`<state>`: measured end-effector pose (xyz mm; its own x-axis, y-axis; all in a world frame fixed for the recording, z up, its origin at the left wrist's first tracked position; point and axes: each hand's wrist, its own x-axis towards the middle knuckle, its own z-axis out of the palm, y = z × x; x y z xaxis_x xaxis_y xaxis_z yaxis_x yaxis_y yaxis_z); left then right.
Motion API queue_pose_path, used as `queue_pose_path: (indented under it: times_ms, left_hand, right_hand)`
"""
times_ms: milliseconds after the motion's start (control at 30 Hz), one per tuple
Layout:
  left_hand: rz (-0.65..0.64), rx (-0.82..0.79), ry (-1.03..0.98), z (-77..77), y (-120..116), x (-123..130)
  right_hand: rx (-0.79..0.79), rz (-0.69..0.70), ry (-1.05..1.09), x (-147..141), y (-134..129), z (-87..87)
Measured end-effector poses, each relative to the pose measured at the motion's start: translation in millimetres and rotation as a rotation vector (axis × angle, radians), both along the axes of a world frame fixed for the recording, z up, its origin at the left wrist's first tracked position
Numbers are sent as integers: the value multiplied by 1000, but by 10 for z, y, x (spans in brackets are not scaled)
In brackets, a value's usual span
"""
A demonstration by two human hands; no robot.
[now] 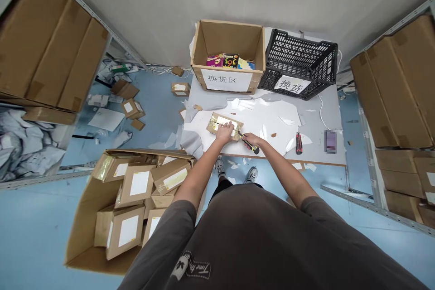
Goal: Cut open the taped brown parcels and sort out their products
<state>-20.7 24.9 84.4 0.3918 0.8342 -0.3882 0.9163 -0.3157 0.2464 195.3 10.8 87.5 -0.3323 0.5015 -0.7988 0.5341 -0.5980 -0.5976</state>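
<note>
A small taped cardboard box point(213, 124) with a white label lies near the front edge of the white table. On its top rests my left hand point(224, 132), fingers apart, pressing against the box. My right hand point(252, 139) is closed around a yellow-and-black utility knife point(253, 148). The knife's tip end meets the right side of the box; the blade itself is too small to make out. To the right lies a second, red-and-black utility knife point(298, 143), touched by neither hand.
Behind stand an open carton point(226, 80) with colourful packs and a black plastic crate point(299, 59). Paper scraps point(242, 104) and a pixelated purple rectangle point(330, 142) lie on the table point(319, 120). A large carton point(81, 217) of small boxes stands left. Loaded shelves flank both sides.
</note>
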Motion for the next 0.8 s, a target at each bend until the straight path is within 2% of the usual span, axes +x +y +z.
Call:
queue_pose_path:
  times_ms: [167,500,633,700,800]
  left_hand:
    - [-10,-1,11,24,-5,25]
    - [7,-17,24,41,-33,19]
    - [79,16,-47,57,5,-12]
    - [98,68,-52,38,41,-1]
    - [38,136,-45,-28,108,52]
  right_hand:
    - [22,-90,12,-36,-99,-25]
    - [25,-78,-3,-25,-314,12]
    - [103,27,-41,98,-431,-9]
    - [143,17,-39,198,-479,-25]
    - [228,-16,-138,310,-480,-23]
